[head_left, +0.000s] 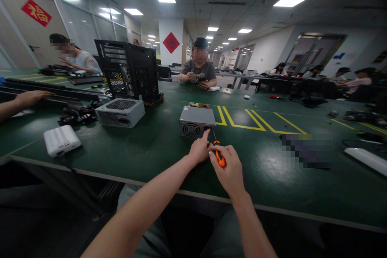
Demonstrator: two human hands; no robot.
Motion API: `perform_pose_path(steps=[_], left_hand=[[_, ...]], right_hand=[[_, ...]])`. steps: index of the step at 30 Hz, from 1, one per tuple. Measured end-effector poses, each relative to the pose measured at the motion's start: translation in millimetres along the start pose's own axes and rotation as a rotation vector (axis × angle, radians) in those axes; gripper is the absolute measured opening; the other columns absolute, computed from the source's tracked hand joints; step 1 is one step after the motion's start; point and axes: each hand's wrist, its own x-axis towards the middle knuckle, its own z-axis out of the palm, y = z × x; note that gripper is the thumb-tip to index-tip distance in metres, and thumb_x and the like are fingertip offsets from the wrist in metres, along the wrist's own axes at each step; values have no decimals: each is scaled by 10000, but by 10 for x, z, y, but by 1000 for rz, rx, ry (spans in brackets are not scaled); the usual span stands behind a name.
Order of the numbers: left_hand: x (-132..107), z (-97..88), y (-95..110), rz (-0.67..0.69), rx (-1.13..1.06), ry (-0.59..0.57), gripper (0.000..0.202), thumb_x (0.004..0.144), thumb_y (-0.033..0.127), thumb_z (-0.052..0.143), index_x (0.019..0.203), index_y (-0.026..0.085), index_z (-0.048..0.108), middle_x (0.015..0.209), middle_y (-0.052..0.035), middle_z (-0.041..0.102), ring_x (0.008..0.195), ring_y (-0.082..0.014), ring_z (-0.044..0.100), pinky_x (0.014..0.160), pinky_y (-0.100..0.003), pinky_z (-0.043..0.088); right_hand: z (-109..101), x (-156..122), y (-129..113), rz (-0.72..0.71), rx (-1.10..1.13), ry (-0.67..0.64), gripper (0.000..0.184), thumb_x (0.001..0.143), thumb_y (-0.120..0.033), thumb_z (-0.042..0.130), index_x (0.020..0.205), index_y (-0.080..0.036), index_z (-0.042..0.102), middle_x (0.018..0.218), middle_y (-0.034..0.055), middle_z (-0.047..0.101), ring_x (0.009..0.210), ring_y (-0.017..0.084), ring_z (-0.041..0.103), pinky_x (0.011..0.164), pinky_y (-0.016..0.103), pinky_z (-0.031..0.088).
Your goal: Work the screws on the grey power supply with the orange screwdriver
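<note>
A: Head view. Pos. of metal box?

B: On green table, approx. ctr., back from near edge. Round fan grille on near face, left part; colored wires along far side.

A: R hand status?

B: Grasping screwdriver by orange-and-black handle. Thin shaft points far, toward box's near right corner. Tip contact: can't tell.

A: L hand status?

B: Index finger extended to near face of box, right part; other fingers curled. Whether it grips anything: can't tell.

A: Adj. items, left?

B: Second box w/ mesh top, well apart from first. Black computer case upright, just beyond it. White block nearer, far to left; co-worker's hand beyond that, at left edge of view.

A: Right & far?

B: Yellow lines on tabletop, right of metal box. Seated person at far side, facing this way.
</note>
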Motion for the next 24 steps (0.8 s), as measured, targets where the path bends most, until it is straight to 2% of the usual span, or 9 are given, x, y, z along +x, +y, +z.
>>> perform_pose_path(steps=[5,8,15,21,24], left_hand=[[13,26,-12,-21,-42,20,546,839,261,371,1369,202,257,672,-6,620,627,-171,590,615,-251,424],[23,55,-27,-13,-58,53,539,829,263,369,1358,199,285,668,-18,623,625,-183,590,592,-251,414],[54,90,-69,16,-96,48,585,803,231,394,1368,185,249,621,9,617,594,-170,578,608,-248,414],[49,96,-75,31,-88,48,603,798,236,413,1373,172,244,643,10,628,580,-158,576,621,-249,428],[41,91,-66,35,-88,49,597,801,225,409,1372,173,243,658,7,640,592,-157,588,644,-254,438]], right_hand=[[-15,-8,-11,109,71,20,296,856,-402,434,1058,-203,518,846,34,582,728,159,550,663,287,430],[-17,-13,-2,176,76,44,265,854,-394,441,1025,-200,500,779,9,587,651,144,548,622,271,422],[-6,-4,26,11,2,135,154,828,-302,486,907,-198,567,835,42,547,775,173,514,730,321,420],[-10,-8,46,26,64,142,223,864,-351,440,981,-195,550,890,53,561,827,180,527,749,334,425],[-1,-19,59,100,88,182,253,858,-375,451,1022,-189,500,905,53,570,815,178,550,720,324,439]])
